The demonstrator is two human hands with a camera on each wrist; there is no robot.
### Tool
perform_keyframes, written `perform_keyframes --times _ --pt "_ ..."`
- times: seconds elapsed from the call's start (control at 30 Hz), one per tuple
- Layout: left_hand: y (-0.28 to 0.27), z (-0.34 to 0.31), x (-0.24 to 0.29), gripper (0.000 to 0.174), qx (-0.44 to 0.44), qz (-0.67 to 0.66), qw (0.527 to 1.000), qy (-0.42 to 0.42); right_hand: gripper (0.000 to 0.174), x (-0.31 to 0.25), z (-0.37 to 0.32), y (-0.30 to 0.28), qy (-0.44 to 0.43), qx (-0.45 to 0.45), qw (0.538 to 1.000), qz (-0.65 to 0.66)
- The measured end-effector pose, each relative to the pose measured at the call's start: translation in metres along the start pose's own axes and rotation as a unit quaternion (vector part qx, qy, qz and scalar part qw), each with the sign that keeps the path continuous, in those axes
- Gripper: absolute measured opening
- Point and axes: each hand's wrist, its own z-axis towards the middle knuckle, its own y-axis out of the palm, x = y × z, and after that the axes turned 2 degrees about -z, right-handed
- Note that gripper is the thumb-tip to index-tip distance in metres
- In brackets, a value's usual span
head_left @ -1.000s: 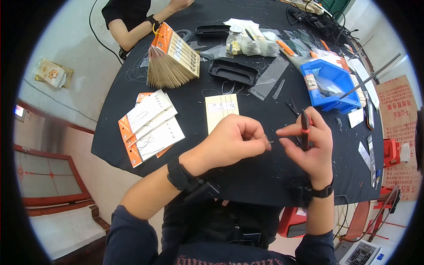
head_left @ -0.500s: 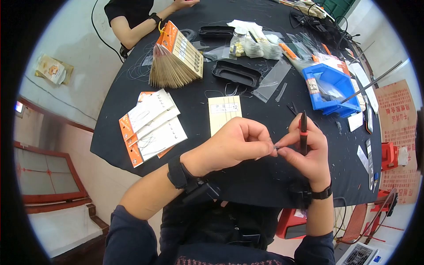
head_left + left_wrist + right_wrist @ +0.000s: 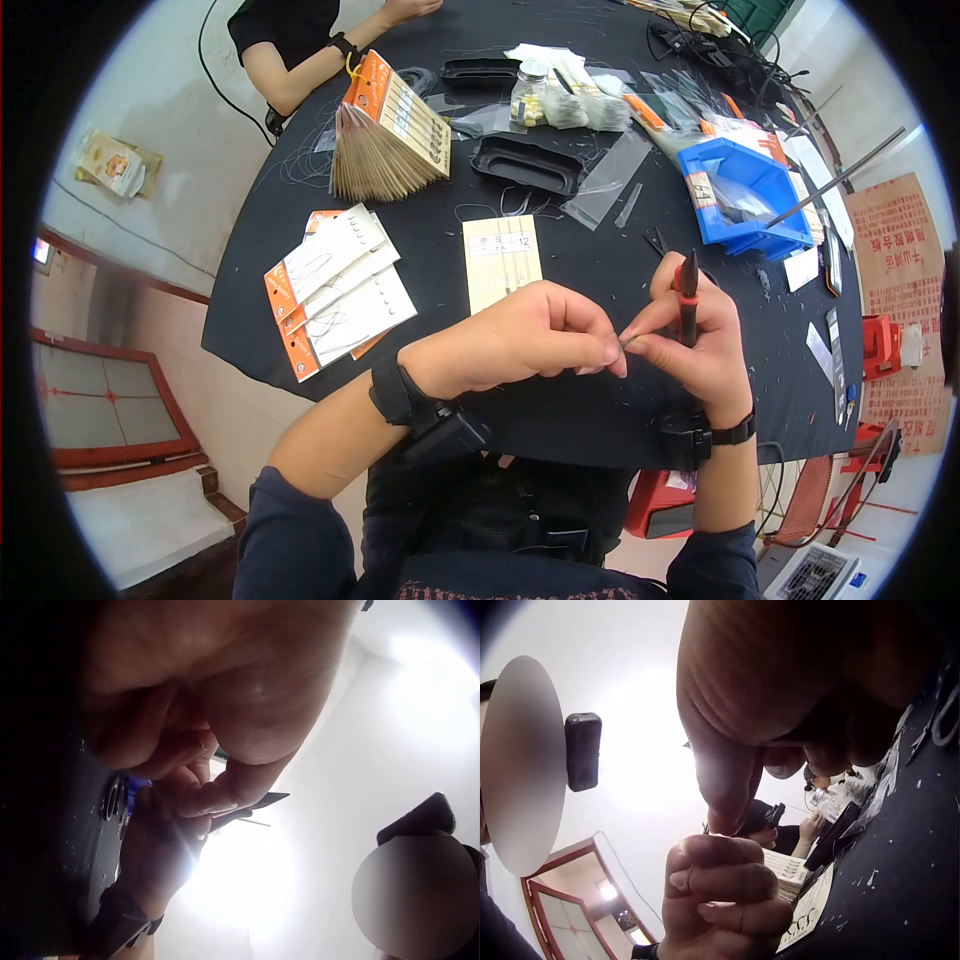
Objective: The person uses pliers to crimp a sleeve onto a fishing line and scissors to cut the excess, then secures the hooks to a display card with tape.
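In the head view my left hand [image 3: 525, 340] pinches a tiny thin item between thumb and forefinger; what it is cannot be made out. My right hand [image 3: 700, 350] meets it there, thumb and forefinger pinching at the same spot, while a red-and-black pointed tool [image 3: 688, 295] stands upright, held in its fingers. The fingertips of both hands touch or nearly touch. Behind the left hand lies a cream card [image 3: 490, 262] marked 12, with thin lines along it. The right wrist view shows the left hand's curled fingers [image 3: 731, 889] below the right thumb.
Orange-and-white cards [image 3: 345, 290] lie at the left, below a fanned card bundle [image 3: 390, 140]. A black tray [image 3: 527, 165], a jar [image 3: 529, 95] and plastic bags stand farther back. At the right are a blue bin [image 3: 745, 195] and scissors [image 3: 655, 240]. Another person's arm [image 3: 310, 75] rests at the table's far-left edge.
The two hands, apart one second ago, have come together at the fingertips. My left hand has shifted slightly right, and the right thumb and forefinger have closed at the small item.
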Motion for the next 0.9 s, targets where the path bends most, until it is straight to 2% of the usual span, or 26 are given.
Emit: perform_keyframes --times 0.1,0.33,0.43,0.67,0.77,0.9 --pt "0.001 0.000 0.001 0.016 -0.004 -0.006 1.000 -0.004 0.019 0.000 0.001 0.000 0.003 -0.006 1.000 0.004" --pt "-0.001 0.001 -0.004 0.014 0.018 0.002 0.998 0.054 0.021 0.002 0.001 0.002 0.055 -0.014 0.998 0.028" --pt "-0.001 0.001 -0.004 0.013 0.029 0.004 0.997 0.069 0.017 0.001 0.003 0.001 0.042 -0.021 0.999 -0.003" --pt "-0.004 -0.001 0.001 0.014 0.125 0.024 0.984 0.125 0.023 0.005 -0.001 -0.004 0.057 0.060 0.997 0.010" --pt "-0.006 0.000 -0.003 0.014 0.151 0.036 0.974 0.167 0.021 0.003 0.000 -0.003 0.029 0.067 0.997 -0.011" --pt "-0.009 -0.002 -0.003 0.013 0.176 0.067 0.962 0.195 0.019 -0.002 0.002 -0.006 0.049 0.037 0.992 -0.106"
